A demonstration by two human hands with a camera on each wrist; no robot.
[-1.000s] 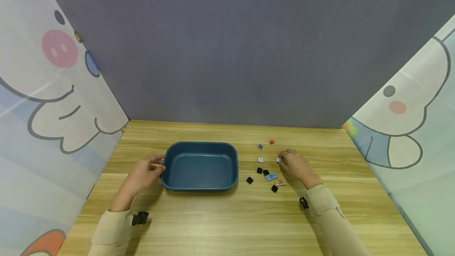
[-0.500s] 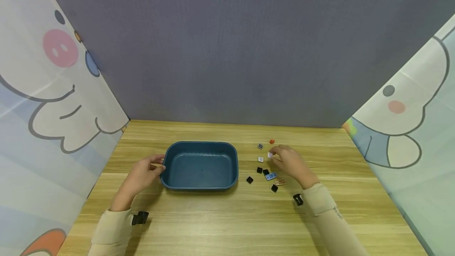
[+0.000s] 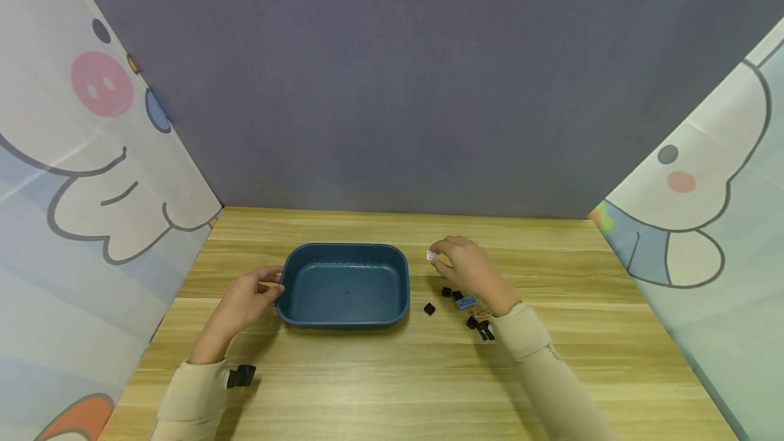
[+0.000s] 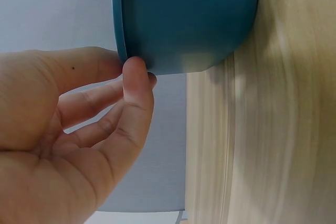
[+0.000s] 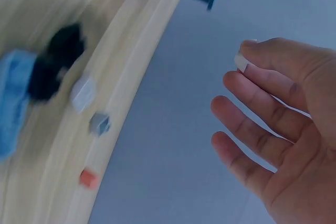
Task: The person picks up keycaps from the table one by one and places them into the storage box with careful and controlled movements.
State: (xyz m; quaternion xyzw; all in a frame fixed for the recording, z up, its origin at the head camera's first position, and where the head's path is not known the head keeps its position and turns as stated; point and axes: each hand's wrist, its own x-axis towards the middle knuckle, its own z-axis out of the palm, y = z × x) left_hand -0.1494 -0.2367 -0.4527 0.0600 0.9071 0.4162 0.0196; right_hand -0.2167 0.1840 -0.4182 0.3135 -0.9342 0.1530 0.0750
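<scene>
A small white tile is pinched between the thumb and a finger of my right hand, raised above the table just right of the blue bin. In the right wrist view the tile shows at the fingertips, the other fingers spread. My left hand grips the left rim of the dark blue bin; the left wrist view shows thumb and fingers pinching the bin's edge. Nothing lies inside the bin.
Near the right forearm lie several black pieces, a blue piece and a tan piece. The right wrist view shows a white tile, a grey piece and a red piece. A grey panel stands behind.
My right hand has lifted the white tile and moved left toward the bin, and it now covers the grey, white and red pieces in the head view. My left hand has stayed on the rim.
</scene>
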